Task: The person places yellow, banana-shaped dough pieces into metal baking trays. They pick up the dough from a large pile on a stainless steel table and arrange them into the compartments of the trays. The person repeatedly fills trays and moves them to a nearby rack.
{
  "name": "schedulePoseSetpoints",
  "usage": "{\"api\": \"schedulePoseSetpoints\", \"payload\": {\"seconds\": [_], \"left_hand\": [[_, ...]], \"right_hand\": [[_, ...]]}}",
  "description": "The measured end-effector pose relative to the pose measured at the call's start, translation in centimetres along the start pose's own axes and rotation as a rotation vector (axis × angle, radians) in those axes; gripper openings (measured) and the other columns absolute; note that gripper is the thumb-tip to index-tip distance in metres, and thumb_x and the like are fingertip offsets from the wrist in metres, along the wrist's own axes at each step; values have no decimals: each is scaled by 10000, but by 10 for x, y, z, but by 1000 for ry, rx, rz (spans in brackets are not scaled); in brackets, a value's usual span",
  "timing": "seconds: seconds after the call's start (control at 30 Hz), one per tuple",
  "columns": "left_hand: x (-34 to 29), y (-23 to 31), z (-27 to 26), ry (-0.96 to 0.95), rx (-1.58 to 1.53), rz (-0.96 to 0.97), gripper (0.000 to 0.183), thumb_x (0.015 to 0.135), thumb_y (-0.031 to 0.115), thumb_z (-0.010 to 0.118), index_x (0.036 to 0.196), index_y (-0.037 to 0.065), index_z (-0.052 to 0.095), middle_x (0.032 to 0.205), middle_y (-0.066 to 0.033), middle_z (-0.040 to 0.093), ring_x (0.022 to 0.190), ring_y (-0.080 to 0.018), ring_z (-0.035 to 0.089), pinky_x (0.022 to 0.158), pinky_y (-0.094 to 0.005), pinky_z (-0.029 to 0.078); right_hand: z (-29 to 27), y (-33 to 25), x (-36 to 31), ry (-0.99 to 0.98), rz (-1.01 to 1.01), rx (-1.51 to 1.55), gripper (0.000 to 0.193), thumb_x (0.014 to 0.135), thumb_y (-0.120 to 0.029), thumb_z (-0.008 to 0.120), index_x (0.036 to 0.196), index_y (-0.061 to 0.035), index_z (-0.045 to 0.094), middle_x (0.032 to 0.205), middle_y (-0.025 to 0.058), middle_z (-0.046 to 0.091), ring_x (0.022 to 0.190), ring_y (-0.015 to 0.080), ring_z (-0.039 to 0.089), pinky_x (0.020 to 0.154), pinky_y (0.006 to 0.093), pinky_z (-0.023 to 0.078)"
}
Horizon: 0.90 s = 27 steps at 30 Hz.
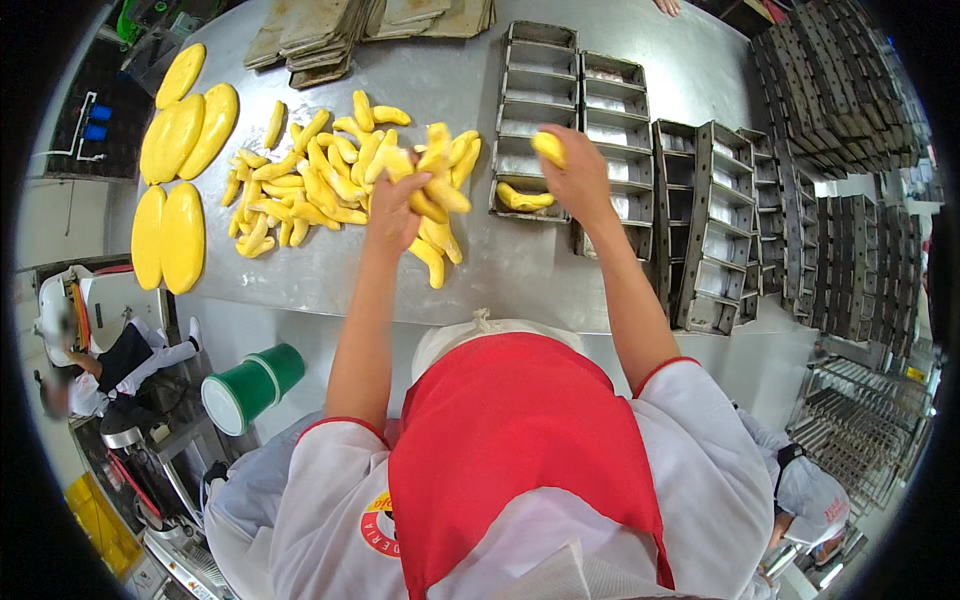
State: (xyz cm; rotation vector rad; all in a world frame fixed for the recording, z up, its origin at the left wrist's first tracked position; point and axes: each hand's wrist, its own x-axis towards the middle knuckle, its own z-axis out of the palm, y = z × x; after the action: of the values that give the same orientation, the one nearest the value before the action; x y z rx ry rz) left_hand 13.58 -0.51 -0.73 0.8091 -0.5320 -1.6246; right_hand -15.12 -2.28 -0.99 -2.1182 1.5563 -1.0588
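Observation:
My left hand (398, 212) is closed around several yellow dough pieces (441, 190), at the right side of a heap of similar finger-shaped dough pieces (325, 185) on the metal table. In my right hand (582, 182) is a single yellow dough piece (549, 149), gripped over the near end of a strap of joined metal loaf pans (541, 82). One curved dough piece (525, 198) lies in that strap's nearest compartment, just below my right hand. The other compartments in view of this strap hold no dough, though my hand hides part of it.
More pan straps (722, 215) stand to the right, with tall stacks of pans (835, 90) beyond. Large flat dough ovals (182, 235) lie at the left. Worn flat plates (312, 35) are piled at the far edge. A green bucket (250, 390) stands below the table; other people work at both sides.

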Motion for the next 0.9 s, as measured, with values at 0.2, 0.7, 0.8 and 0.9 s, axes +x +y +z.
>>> {"api": "schedulePoseSetpoints", "payload": {"seconds": [0.2, 0.7, 0.8, 0.9], "left_hand": [[9, -8, 99, -195, 190, -43, 273, 895, 66, 724, 1128, 64, 581, 1116, -58, 644, 954, -155, 648, 820, -302, 524], [25, 12, 116, -280, -74, -17, 492, 1034, 327, 535, 1455, 104, 412, 1363, -86, 534, 1208, -280, 549, 1010, -426, 468], [33, 31, 60, -74, 208, 51, 482, 1036, 336, 534, 1446, 107, 427, 1354, -95, 545, 1166, -269, 577, 979, -405, 480], [14, 29, 0, 245, 434, 67, 396, 1032, 319, 555, 1359, 98, 522, 1244, -73, 609, 1103, -195, 606, 916, -343, 483]], "right_hand": [[5, -32, 15, -363, 211, 1032, 640, 840, -150, 632, 1430, 12, 445, 1379, 136, 551, 1256, 222, 548, 1113, 380, 394], [10, -4, 71, 74, 188, 730, 283, 894, -166, 637, 1116, 7, 615, 853, 68, 665, 781, 144, 593, 709, 329, 494], [9, 52, 119, 180, -43, -64, 413, 885, -232, 645, 1245, -34, 608, 1167, 221, 654, 1106, 401, 609, 958, 463, 489], [41, 51, 103, 48, -59, -387, 431, 903, -256, 640, 1276, -43, 602, 1189, 210, 646, 1140, 398, 592, 999, 458, 473]]}}
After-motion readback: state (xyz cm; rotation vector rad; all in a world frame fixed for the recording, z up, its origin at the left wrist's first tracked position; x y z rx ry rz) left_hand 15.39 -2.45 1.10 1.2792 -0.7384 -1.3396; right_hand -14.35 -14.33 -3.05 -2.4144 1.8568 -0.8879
